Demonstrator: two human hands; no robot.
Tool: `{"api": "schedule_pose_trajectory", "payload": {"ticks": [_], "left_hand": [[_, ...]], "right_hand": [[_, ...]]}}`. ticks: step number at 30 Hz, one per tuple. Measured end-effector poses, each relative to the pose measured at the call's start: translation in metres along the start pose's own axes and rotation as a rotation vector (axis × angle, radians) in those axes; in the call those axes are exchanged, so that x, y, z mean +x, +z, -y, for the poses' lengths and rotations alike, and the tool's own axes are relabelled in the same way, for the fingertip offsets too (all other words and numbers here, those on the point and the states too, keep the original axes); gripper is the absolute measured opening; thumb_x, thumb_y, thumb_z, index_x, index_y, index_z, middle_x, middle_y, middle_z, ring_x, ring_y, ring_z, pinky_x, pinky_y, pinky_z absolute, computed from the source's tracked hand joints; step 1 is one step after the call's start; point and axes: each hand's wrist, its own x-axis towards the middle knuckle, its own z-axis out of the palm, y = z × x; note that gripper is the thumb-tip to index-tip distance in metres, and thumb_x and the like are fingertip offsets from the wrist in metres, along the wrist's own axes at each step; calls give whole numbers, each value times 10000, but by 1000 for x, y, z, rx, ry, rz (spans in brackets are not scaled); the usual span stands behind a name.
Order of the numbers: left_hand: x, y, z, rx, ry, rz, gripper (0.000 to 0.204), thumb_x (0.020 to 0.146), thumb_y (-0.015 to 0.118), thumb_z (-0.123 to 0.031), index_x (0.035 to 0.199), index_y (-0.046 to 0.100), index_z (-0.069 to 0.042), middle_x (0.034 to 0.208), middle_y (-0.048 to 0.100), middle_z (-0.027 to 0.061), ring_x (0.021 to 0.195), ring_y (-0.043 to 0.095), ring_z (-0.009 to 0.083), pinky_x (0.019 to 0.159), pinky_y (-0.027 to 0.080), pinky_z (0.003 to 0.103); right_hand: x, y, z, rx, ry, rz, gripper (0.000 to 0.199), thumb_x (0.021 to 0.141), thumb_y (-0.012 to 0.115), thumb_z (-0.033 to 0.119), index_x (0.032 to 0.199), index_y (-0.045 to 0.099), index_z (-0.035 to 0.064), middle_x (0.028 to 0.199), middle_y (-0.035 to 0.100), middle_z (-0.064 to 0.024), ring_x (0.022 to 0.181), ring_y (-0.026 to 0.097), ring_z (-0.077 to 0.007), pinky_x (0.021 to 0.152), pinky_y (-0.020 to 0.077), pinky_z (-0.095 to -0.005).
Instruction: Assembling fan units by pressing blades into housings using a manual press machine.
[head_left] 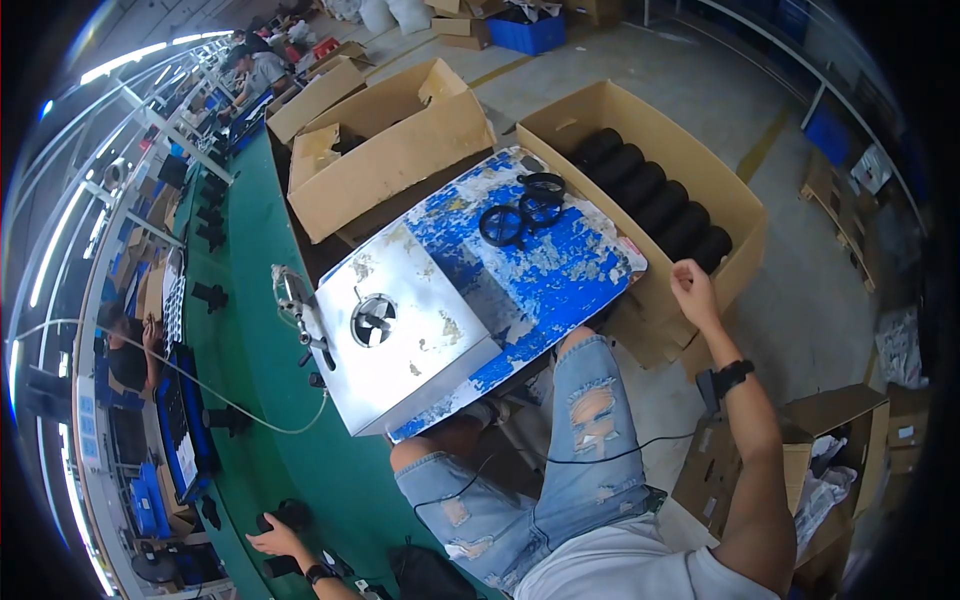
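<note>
My left hand [278, 541] is low at the left over the green conveyor belt, thumb and fingers apart. Right beside its fingers is a black round part [290, 514]; whether they touch it I cannot tell. My right hand [692, 290] is at the near end of a cardboard box [742, 225], its fingers curled together; anything inside them is hidden. Several black cylinders [640, 188] lie in a row in that box. Black rings [502, 226] rest on the worn blue tabletop [580, 265]. Next to them stands a metal box fixture [410, 310] with a round opening on top.
A second open carton [385, 170] stands beyond the fixture. Black parts sit along the green belt [255, 330], with a blue tray [185, 430] at its far side. A thin cable [620, 458] crosses my lap. Another carton [838, 450] with plastic wrap is at my right.
</note>
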Motion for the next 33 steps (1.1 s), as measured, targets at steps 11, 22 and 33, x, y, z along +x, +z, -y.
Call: {"api": "schedule_pose_trajectory", "payload": {"ticks": [11,22,33], "left_hand": [[-194,-166,-151,-588,811,589,495,851,553,-104,1303,409,38,1259,471,212,1156,478,340,931,401,405],[-230,-155,-189,-545,438,1026,391,909,572,-88,1268,471,30,1177,558,180,1035,551,268,907,455,352],[-250,-126,-185,-527,420,914,378,895,376,-194,1191,435,33,1110,506,161,1046,493,252,963,367,370]], "right_hand": [[125,-18,-108,-730,415,455,454,748,748,209,1133,591,24,1073,661,-196,1050,628,-322,907,496,-402],[182,-3,-216,-1110,816,602,1247,510,914,387,1504,191,175,1522,184,-206,1335,299,-486,1023,426,-486],[187,17,-282,-1172,936,708,1236,589,854,388,1528,62,254,1531,-145,-284,1340,253,-545,1001,415,-548]]}}
